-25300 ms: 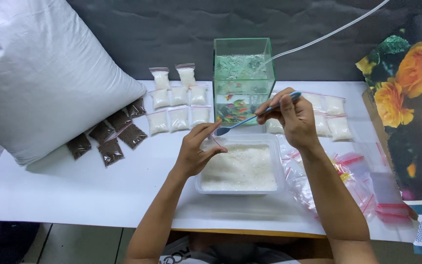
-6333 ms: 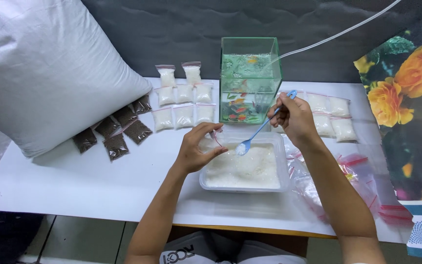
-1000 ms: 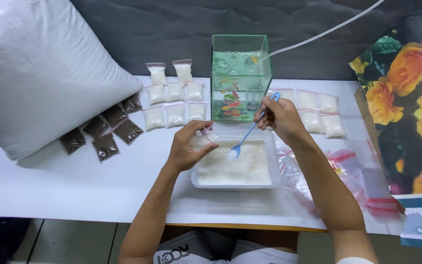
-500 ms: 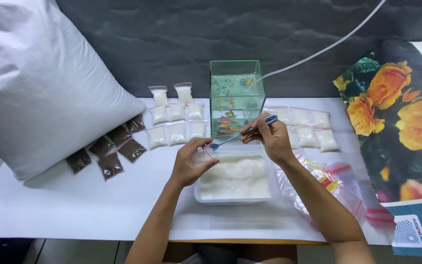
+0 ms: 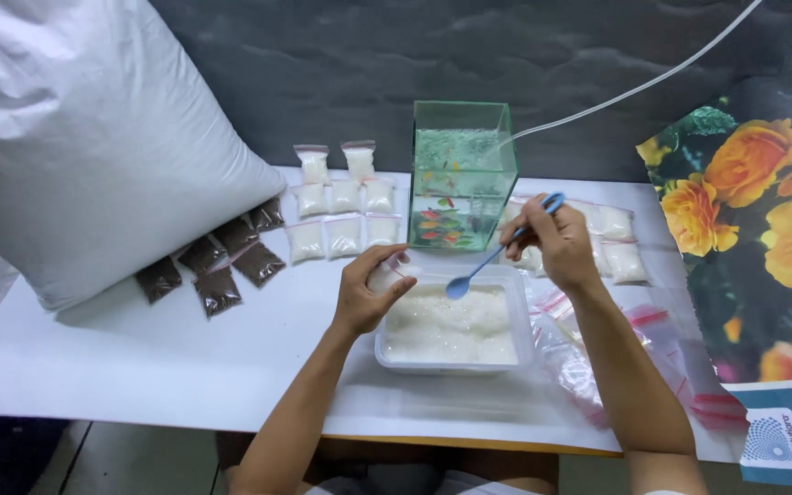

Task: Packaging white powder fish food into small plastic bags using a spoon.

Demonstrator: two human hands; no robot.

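Lowered since half a second ago: blue spoon [image 5: 492, 258], pinched in right hand [image 5: 547, 246] fingers over white-granule tub [image 5: 451, 325]. Small clear bag [image 5: 387, 273] gripped by left hand [image 5: 364, 293]. White counter [image 5: 139, 348], grey wall.

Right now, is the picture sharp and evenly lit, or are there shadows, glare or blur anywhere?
Head view: light is soft and even; the big white sack casts a faint shadow on the white table. Both hands, left and right, look fairly crisp, as does the blue spoon. The glass tank shows mild reflections. The white granules in the tray wash out a little.
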